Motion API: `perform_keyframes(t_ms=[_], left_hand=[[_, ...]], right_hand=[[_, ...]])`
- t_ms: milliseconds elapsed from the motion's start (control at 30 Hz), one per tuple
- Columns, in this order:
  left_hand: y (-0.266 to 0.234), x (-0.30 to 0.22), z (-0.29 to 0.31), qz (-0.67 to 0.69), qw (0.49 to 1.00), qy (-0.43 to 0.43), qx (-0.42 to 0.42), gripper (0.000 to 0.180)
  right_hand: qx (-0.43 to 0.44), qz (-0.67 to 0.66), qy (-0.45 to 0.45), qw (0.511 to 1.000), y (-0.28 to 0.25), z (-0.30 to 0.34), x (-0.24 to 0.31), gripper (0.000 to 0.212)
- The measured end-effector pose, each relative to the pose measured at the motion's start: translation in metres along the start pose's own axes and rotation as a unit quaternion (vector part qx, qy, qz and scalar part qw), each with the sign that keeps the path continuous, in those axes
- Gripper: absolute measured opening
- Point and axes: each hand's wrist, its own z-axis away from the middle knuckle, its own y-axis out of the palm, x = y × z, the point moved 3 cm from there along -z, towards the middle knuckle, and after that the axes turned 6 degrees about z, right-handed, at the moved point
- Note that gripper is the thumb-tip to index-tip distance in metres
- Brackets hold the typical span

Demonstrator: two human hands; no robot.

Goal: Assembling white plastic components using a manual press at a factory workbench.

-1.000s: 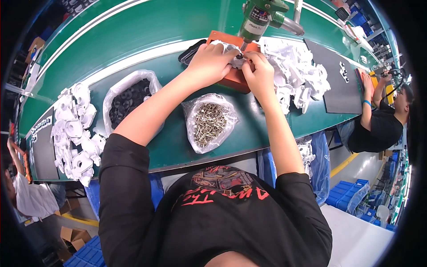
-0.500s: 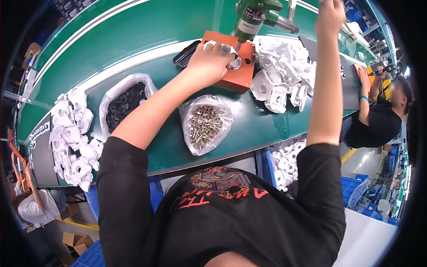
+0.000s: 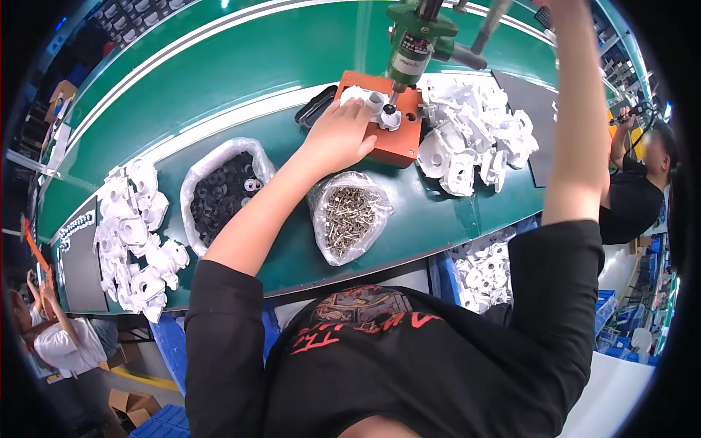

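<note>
My left hand (image 3: 339, 135) lies over a white plastic part (image 3: 355, 95) seated on an orange block (image 3: 398, 150). Its fingers bend onto the part, while the thumb sticks out along the block's near side. A small black round piece (image 3: 390, 109) sits on the part's right-hand cup, directly beneath the tip of a green press (image 3: 410, 55). My right hand (image 3: 571, 4) is raised at the upper edge, right of the press's lever (image 3: 491, 25); its fingers are cut off and blurred.
A bag of screws (image 3: 350, 223) and a bag of black rings (image 3: 219, 193) stand on the green table. White parts are heaped right (image 3: 475, 131) and left (image 3: 135, 233). A black tray (image 3: 315, 107) lies beside the block. Another person (image 3: 642, 182) works at the right.
My left fingers have drawn back left from the cup, so the black round piece now shows. My right hand has risen to the upper edge and moved right. The whole view has shifted slightly.
</note>
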Motion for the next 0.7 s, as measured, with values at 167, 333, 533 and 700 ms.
perform_keyframes(t_ms=[167,333,533,700], left_hand=[[-0.009,-0.007,-0.015,0.038,0.997,-0.024,0.064,0.048],[-0.017,0.014,-0.028,0.073,0.979,-0.158,0.109,0.050],[0.018,0.045,-0.039,0.035,0.998,0.001,-0.044,0.055],[-0.009,0.012,-0.069,0.093,0.989,-0.030,0.107,0.041]], right_hand=[[0.191,0.901,0.021,0.389,0.044,0.033,-0.277,0.042],[0.144,0.935,0.065,0.319,-0.004,0.019,-0.317,0.042],[-0.034,0.566,-0.194,0.801,0.058,0.001,-0.215,0.041],[-0.032,0.273,-0.147,0.950,-0.057,-0.042,-0.094,0.047]])
